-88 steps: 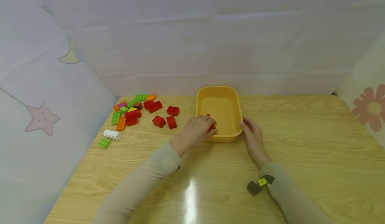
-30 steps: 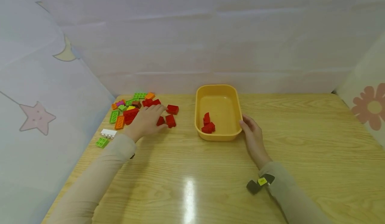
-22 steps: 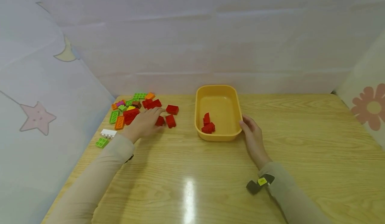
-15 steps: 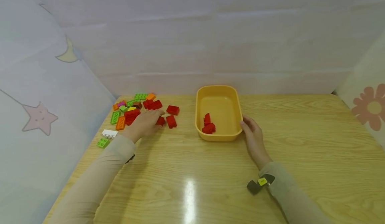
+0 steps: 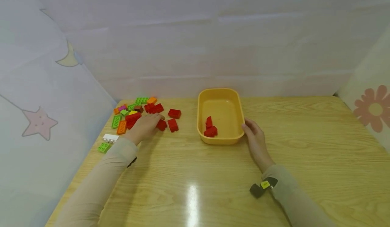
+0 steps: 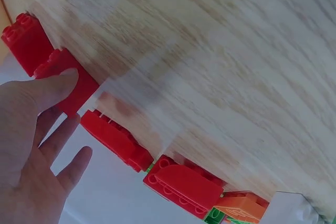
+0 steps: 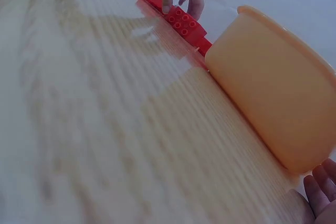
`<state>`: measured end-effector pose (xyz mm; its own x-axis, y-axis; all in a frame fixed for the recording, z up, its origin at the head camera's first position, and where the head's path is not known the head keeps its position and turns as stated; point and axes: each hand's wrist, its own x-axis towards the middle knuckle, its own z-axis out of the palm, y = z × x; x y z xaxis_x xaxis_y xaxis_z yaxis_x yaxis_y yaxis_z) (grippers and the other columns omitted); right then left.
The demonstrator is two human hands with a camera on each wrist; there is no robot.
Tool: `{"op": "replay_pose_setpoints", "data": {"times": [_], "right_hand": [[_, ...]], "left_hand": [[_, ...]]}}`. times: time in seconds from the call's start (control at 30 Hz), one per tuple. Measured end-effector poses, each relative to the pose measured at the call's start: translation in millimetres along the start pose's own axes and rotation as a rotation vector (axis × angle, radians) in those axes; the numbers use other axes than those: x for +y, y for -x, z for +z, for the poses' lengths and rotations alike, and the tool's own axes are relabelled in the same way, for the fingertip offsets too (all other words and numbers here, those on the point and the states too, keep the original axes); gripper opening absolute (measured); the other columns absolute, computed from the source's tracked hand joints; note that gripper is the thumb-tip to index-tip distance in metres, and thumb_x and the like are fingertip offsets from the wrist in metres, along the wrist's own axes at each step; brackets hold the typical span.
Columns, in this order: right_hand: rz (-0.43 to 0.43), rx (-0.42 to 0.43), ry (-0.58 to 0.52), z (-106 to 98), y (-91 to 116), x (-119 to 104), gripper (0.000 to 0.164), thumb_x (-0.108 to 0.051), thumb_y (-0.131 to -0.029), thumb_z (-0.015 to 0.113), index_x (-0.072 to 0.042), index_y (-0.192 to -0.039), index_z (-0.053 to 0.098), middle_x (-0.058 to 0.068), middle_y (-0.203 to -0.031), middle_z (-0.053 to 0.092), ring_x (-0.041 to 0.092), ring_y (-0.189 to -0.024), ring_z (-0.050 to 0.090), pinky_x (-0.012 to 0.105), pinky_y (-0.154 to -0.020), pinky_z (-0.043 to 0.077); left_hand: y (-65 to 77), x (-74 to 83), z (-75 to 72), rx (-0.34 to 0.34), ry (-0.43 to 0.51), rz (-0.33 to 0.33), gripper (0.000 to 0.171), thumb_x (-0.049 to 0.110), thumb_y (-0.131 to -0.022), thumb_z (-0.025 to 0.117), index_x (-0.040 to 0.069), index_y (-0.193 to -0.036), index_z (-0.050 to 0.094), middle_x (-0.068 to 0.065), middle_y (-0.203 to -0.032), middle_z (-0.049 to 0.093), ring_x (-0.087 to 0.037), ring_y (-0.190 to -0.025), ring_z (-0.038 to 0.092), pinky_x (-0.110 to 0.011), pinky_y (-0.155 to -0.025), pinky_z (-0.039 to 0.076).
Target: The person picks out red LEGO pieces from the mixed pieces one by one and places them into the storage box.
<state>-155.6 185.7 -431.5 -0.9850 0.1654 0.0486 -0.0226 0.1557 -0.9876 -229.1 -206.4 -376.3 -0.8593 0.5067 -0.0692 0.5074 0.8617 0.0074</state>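
My left hand [image 5: 143, 128] reaches into the scattered bricks at the left and pinches a red toy brick [image 6: 85, 91]. In the left wrist view the thumb lies on its face, with the fingers partly hidden behind it. Another red brick [image 5: 173, 125] lies just beside it, and a third red brick [image 5: 174, 114] sits farther back. At the middle stands a yellow tray [image 5: 220, 141] with red pieces [image 5: 210, 131] in its near left corner. Loosely extended, my right hand [image 5: 257, 145] touches the tray's right side near the front; its fingertips are partly hidden.
Green, orange, red and other bricks are heaped at the table's back left. Nearer me lie a white brick [image 5: 110, 138] and a green brick [image 5: 104, 147]. A pale cloth wall [image 5: 274, 57] rises behind the wooden table [image 5: 304, 145].
My left hand has left the tray, where red pieces now show, and moved left to the bricks. Its fingers have drawn in on one red brick. My right hand stays at the tray.
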Motion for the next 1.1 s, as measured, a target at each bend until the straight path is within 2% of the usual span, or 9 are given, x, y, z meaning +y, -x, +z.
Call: {"op": "replay_pose_setpoints", "data": {"times": [0.23,0.4,0.57,0.83,0.93,1.1], "right_hand": [[-0.011,-0.008,-0.004,1,1,1,0.062,-0.046,-0.094,0.046,-0.005,-0.14,0.042,0.019,-0.142,0.047,0.02,-0.123,0.047,-0.001,-0.086,0.04],[-0.006,0.001,-0.003,1,2,1,0.058,-0.043,-0.095,0.046,-0.006,-0.139,0.043,0.018,-0.141,0.048,0.018,-0.122,0.048,0.0,-0.086,0.04],[-0.007,0.006,0.017,1,1,2,0.055,-0.041,-0.096,0.045,-0.007,-0.139,0.044,0.017,-0.14,0.049,0.014,-0.119,0.049,0.001,-0.086,0.04],[-0.006,0.008,-0.011,3,1,0,0.053,-0.039,-0.096,0.046,-0.006,-0.138,0.045,0.018,-0.14,0.049,0.016,-0.119,0.049,0.002,-0.085,0.042],[-0.006,0.002,-0.002,2,1,0,0.055,-0.04,-0.096,0.045,-0.006,-0.138,0.044,0.017,-0.14,0.049,0.015,-0.118,0.049,0.001,-0.085,0.042],[-0.006,-0.007,0.018,1,2,-1,0.057,-0.042,-0.096,0.044,-0.006,-0.139,0.043,0.017,-0.141,0.048,0.017,-0.121,0.048,0.001,-0.086,0.04]], "left_hand": [[0.7,-0.7,3.2,0.058,-0.041,0.025,0.039,0.013,-0.084,0.067,0.006,-0.121,0.057,-0.014,-0.123,0.065,-0.032,-0.114,0.057,-0.052,-0.096,0.05],[0.1,1.1,2.0,0.091,-0.034,-0.015,0.04,0.019,-0.083,0.068,0.008,-0.12,0.058,-0.013,-0.118,0.066,-0.032,-0.11,0.058,-0.052,-0.092,0.052],[-1.5,2.6,2.1,0.192,-0.013,-0.024,0.039,0.02,-0.085,0.066,0.008,-0.121,0.057,-0.012,-0.119,0.063,-0.032,-0.109,0.056,-0.051,-0.093,0.051],[-6.9,6.4,-3.0,0.401,-0.01,0.047,0.031,0.01,-0.084,0.065,0.007,-0.115,0.06,-0.012,-0.11,0.061,-0.03,-0.092,0.058,-0.044,-0.08,0.056],[-10.4,10.7,-6.2,0.437,0.012,0.034,0.032,0.009,-0.083,0.067,0.007,-0.114,0.061,-0.013,-0.109,0.061,-0.031,-0.09,0.059,-0.045,-0.081,0.055],[-18.2,18.5,-11.5,0.444,0.032,0.009,0.038,0.011,-0.08,0.07,0.007,-0.116,0.06,-0.013,-0.11,0.062,-0.029,-0.093,0.06,-0.044,-0.081,0.055]]}}
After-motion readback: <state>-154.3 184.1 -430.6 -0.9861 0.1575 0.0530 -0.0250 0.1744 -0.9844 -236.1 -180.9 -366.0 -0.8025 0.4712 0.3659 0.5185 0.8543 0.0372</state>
